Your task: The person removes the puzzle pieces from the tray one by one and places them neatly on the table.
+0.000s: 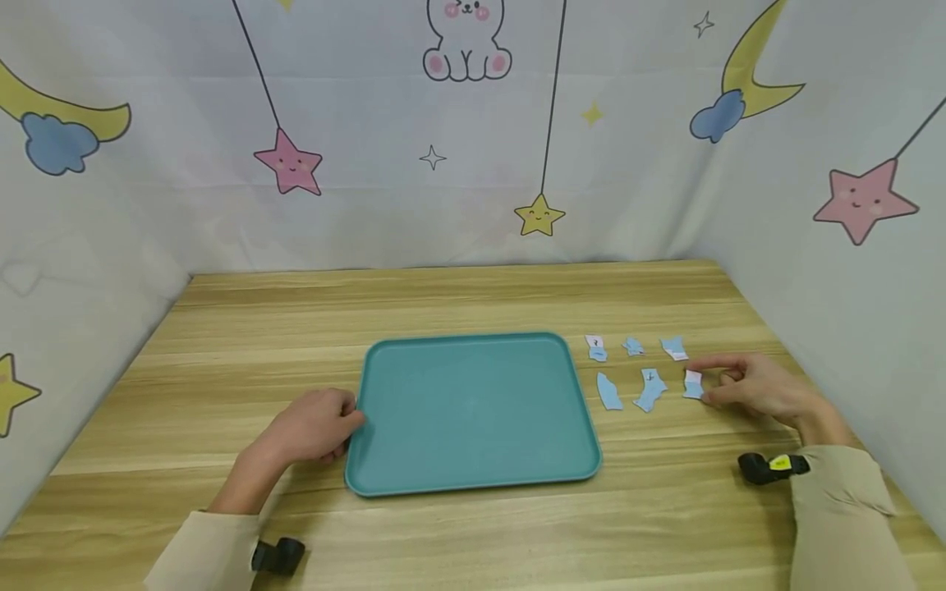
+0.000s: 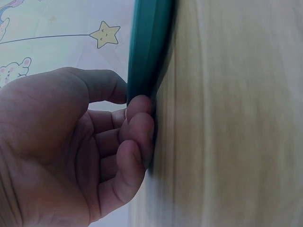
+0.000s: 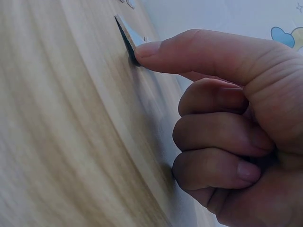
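My left hand point(image 1: 319, 424) grips the left rim of a teal rectangular tray point(image 1: 473, 487), thumb over the edge. In the left wrist view its curled fingers point(image 2: 135, 156) meet the tray's side point(image 2: 149, 42). Over on the right, my right hand point(image 1: 761, 390) pinches a small pink-and-blue puzzle piece point(image 1: 693, 384) between thumb and index finger. The right wrist view shows the thumb on the edge of this thin piece point(image 3: 127, 38), with the other fingers point(image 3: 213, 130) folded toward the palm.
Several more light blue puzzle pieces, among them a curved one point(image 1: 609, 391) and a branching one point(image 1: 650, 390), lie between the tray and my right hand. The wooden table point(image 1: 473, 542) meets a printed cloth backdrop point(image 1: 369, 222) at the back and both sides.
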{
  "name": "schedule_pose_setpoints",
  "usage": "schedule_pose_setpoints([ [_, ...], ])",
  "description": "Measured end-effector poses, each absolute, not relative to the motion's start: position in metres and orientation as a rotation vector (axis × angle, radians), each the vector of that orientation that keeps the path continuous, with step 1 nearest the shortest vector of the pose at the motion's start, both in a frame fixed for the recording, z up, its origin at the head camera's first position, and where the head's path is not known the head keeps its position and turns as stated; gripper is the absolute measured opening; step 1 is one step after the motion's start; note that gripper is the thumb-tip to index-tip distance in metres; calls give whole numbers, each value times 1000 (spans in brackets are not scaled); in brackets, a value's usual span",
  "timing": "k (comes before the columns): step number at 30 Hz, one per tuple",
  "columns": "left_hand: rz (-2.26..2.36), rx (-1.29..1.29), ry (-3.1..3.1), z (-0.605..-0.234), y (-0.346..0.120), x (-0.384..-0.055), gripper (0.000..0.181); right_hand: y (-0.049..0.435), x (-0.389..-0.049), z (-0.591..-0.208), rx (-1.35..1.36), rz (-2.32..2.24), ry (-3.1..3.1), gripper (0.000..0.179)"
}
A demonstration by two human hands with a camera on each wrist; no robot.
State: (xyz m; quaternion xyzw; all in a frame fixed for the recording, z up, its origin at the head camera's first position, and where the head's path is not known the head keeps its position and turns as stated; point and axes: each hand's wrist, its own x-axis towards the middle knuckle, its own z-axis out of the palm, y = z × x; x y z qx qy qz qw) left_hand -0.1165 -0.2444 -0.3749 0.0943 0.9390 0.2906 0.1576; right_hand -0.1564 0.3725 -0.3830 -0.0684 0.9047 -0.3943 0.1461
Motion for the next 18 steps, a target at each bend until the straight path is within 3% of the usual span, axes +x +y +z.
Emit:
schedule_pose_setpoints([
  [18, 846, 279, 2669, -372, -246, -118, 30, 373, -154, -382, -183, -1156, 2597, 61],
])
